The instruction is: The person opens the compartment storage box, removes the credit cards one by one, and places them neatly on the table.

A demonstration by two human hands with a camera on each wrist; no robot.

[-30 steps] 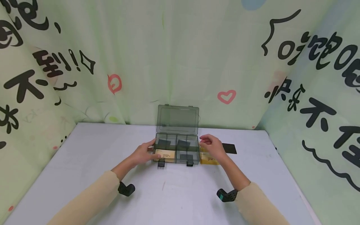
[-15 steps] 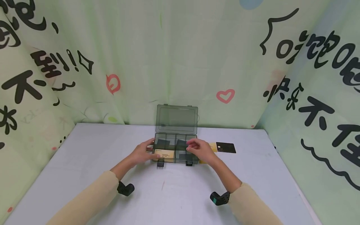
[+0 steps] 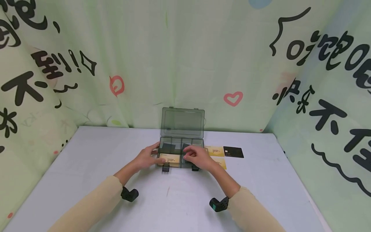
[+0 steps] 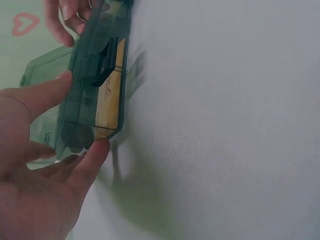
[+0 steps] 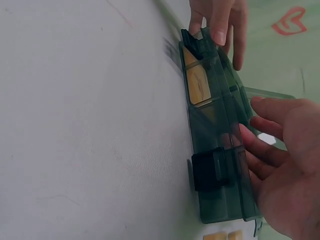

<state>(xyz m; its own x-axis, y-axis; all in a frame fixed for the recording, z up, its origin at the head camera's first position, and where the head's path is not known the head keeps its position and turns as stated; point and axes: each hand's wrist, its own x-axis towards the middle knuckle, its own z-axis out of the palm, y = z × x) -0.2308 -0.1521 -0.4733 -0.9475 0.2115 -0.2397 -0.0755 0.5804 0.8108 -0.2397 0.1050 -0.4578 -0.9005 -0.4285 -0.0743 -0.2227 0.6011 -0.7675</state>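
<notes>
A grey-green see-through compartment box [image 3: 182,124] stands on the table with its lid raised at the back. My left hand [image 3: 147,158] holds its left end, thumb along the front rim and fingers against the side in the left wrist view. Yellow cards [image 3: 170,158] lie in the front left compartment, and a dark flat piece [image 3: 168,147] is in the back left one. My right hand [image 3: 198,157] is over the right compartments. In the right wrist view its fingers [image 5: 260,147] reach inside past the rim, with nothing seen between them, and it hides much of those compartments.
Right of the box lie a yellow card [image 3: 214,151], a second yellow card [image 3: 221,162] nearer the front, and a black card [image 3: 233,152]. Two dark latches [image 3: 166,167] jut from the box's front. A printed curtain [image 3: 185,64] hangs behind the white table [image 3: 185,199].
My right hand has moved left from over the yellow cards to the box's right compartments, uncovering the cards on the table. The left hand has stayed at the box's left end.
</notes>
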